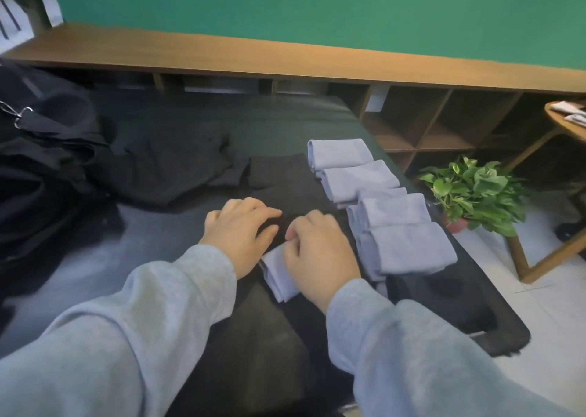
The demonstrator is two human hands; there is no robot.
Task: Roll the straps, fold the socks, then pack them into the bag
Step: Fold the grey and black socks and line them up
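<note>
Two hands meet over one pale blue sock point(279, 274) lying on the dark surface point(475, 305), its long axis running from near the person away toward the wall. The right hand point(320, 255) rests on top of it with fingers curled, pinching the far end of the fabric, so it looks mid-fold. The left hand point(241, 232) lies just beside it, flat and open, fingers pressing a dark cloth point(285, 178). The sock sits directly under the right hand, which is the nearer one. Several folded blue socks point(390, 213) lie in a row just to the right. The black bag point(41, 169) sits well apart on the left, so packing would call for a reach across
</note>
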